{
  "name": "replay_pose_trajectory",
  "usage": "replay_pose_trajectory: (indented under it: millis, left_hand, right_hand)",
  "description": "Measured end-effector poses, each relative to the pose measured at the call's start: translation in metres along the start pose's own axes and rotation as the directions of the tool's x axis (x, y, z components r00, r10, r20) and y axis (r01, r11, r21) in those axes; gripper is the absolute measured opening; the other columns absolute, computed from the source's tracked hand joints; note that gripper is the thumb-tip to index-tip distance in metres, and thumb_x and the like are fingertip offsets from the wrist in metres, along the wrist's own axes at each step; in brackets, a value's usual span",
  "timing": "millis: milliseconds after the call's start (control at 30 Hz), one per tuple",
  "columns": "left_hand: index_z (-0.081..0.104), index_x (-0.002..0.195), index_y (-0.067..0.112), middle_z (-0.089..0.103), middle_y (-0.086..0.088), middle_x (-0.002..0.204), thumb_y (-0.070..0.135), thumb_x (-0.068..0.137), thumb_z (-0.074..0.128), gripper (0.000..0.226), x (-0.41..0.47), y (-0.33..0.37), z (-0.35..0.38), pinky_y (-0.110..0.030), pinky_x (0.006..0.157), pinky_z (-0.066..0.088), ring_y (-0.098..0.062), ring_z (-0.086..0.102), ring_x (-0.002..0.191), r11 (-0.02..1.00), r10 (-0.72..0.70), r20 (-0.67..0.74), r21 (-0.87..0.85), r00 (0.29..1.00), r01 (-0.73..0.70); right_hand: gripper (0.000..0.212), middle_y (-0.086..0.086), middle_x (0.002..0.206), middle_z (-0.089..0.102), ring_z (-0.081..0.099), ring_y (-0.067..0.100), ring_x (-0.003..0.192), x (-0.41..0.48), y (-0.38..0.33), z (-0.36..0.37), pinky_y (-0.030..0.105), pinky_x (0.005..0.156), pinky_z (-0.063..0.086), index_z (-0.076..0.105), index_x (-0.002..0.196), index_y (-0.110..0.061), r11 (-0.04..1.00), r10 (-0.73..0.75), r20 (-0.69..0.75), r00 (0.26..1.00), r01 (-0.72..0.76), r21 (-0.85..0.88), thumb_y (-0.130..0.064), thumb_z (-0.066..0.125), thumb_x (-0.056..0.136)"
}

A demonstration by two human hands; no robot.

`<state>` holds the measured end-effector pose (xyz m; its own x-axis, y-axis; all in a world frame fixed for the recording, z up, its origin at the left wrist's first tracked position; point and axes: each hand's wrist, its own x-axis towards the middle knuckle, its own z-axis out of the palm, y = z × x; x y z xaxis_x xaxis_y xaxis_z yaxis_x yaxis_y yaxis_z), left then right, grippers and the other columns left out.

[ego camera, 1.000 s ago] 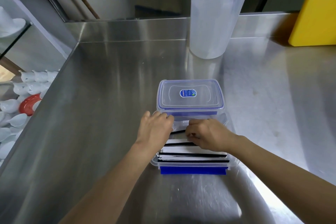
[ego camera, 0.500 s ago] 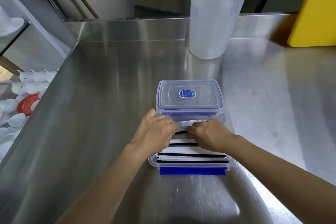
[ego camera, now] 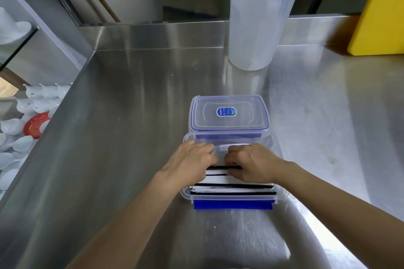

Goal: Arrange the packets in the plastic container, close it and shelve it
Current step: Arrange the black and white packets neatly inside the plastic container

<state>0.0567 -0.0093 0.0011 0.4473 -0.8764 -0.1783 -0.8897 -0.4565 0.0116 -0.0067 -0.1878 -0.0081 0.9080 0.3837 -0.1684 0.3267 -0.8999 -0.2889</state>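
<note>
A clear plastic container (ego camera: 281, 195) with a blue front latch sits on the steel counter near me, its top uncovered. Inside stand several white packets (ego camera: 236, 186) with black top edges, packed in a row. My left hand (ego camera: 190, 162) and my right hand (ego camera: 251, 162) are both curled over the far packets, fingertips pressing down on them in the container's far half. The packets under my hands are hidden. The clear lid (ego camera: 229, 113) with blue seal and a blue sticker lies flat on the counter just beyond the container.
A tall translucent plastic jug (ego camera: 260, 17) stands at the back of the steel counter (ego camera: 131, 137). A yellow board (ego camera: 380, 13) leans at the back right. Left of the counter edge, lower down, lie white cups and a red dish (ego camera: 36, 125).
Both hands have shifted slightly away from me along the row of packets, pressing them toward the container's far wall. The container and lid stay in place.
</note>
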Motion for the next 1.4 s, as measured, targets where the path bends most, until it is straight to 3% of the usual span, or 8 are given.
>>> replay_pose_trajectory:
  millis: [233, 467, 667, 833, 967, 1133, 1300, 1400]
  left_hand:
    - [0.063, 0.108, 0.022, 0.051, 0.001, 0.089, -0.004, 0.076, 0.05, 0.043, 0.002, 0.002, 0.0, -0.029, 0.069, 0.023, -0.02, 0.047, 0.086, 1.0, 0.0, 0.046, 0.028, 0.999, -0.001]
    - [0.063, 0.106, 0.022, 0.055, 0.002, 0.087, -0.002, 0.079, 0.049, 0.039, 0.001, 0.003, -0.001, -0.028, 0.069, 0.021, -0.02, 0.05, 0.088, 1.0, -0.003, 0.017, 0.015, 1.0, 0.003]
    - [0.065, 0.103, 0.026, 0.049, 0.005, 0.078, -0.001, 0.078, 0.054, 0.038, 0.0, 0.001, -0.002, -0.027, 0.07, 0.02, -0.017, 0.046, 0.083, 1.0, 0.019, 0.003, -0.012, 1.0, -0.019]
    - [0.06, 0.075, 0.024, 0.042, 0.008, 0.066, -0.004, 0.073, 0.053, 0.029, 0.0, 0.0, -0.001, -0.029, 0.068, 0.021, -0.015, 0.034, 0.07, 0.999, 0.01, -0.004, -0.04, 1.0, -0.01]
    - [0.061, 0.092, 0.027, 0.064, 0.008, 0.082, -0.001, 0.074, 0.049, 0.035, 0.0, 0.0, 0.003, -0.029, 0.074, 0.026, -0.015, 0.051, 0.082, 0.996, -0.017, -0.012, -0.092, 1.0, 0.016]
    - [0.058, 0.089, 0.023, 0.069, 0.007, 0.086, 0.018, 0.086, 0.046, 0.013, -0.001, 0.001, 0.006, -0.03, 0.076, 0.029, -0.016, 0.053, 0.076, 0.989, -0.04, -0.075, -0.146, 0.996, 0.029]
    - [0.059, 0.104, 0.025, 0.064, 0.007, 0.098, 0.03, 0.089, 0.048, 0.019, -0.002, -0.001, 0.009, -0.032, 0.082, 0.029, -0.016, 0.055, 0.095, 0.997, 0.015, -0.06, -0.078, 0.998, -0.02]
    - [0.06, 0.092, 0.022, 0.066, 0.006, 0.092, 0.036, 0.091, 0.046, 0.02, -0.002, 0.001, 0.008, -0.031, 0.077, 0.026, -0.017, 0.056, 0.091, 0.997, 0.014, -0.076, -0.075, 0.997, -0.019]
  right_hand:
    - [0.026, 0.005, 0.109, 0.061, 0.057, 0.025, 0.098, -0.001, -0.006, -0.004, 0.033, 0.079, 0.047, 0.062, 0.109, -0.015, 0.997, -0.028, 0.128, 0.991, 0.037, -0.07, -0.028, 0.053, 0.088]
    - [0.024, 0.009, 0.114, 0.059, 0.057, 0.027, 0.102, 0.004, -0.009, -0.001, 0.033, 0.081, 0.045, 0.056, 0.105, -0.01, 0.995, 0.099, 0.265, 0.959, -0.097, -0.021, -0.028, 0.055, 0.089]
    - [0.018, 0.005, 0.108, 0.061, 0.058, 0.026, 0.097, -0.002, -0.004, -0.01, 0.028, 0.07, 0.037, 0.059, 0.096, -0.013, 0.992, 0.125, 0.157, 0.98, -0.12, -0.037, -0.029, 0.058, 0.088]
    - [0.02, 0.008, 0.109, 0.064, 0.06, 0.028, 0.097, -0.004, -0.003, -0.012, 0.033, 0.074, 0.046, 0.06, 0.106, -0.011, 0.983, 0.104, -0.08, 0.991, -0.114, -0.141, -0.021, 0.054, 0.09]
    - [0.02, 0.013, 0.107, 0.066, 0.058, 0.029, 0.103, 0.002, -0.003, 0.002, 0.034, 0.09, 0.044, 0.061, 0.105, -0.009, 0.985, 0.077, -0.044, 0.996, -0.083, -0.153, -0.013, 0.052, 0.088]
    - [0.018, 0.014, 0.102, 0.068, 0.063, 0.033, 0.095, 0.001, -0.002, 0.007, 0.037, 0.078, 0.05, 0.06, 0.103, -0.007, 0.985, 0.092, -0.051, 0.994, -0.098, -0.139, -0.016, 0.052, 0.091]
    - [0.022, 0.011, 0.107, 0.066, 0.062, 0.032, 0.096, -0.004, -0.006, 0.003, 0.035, 0.075, 0.051, 0.06, 0.108, -0.01, 0.996, 0.074, -0.109, 0.991, -0.079, -0.039, -0.02, 0.054, 0.09]
    - [0.017, 0.006, 0.1, 0.066, 0.06, 0.028, 0.094, -0.007, -0.009, -0.004, 0.036, 0.075, 0.049, 0.063, 0.099, -0.016, 0.997, 0.034, -0.067, 0.997, -0.029, 0.077, -0.026, 0.058, 0.086]
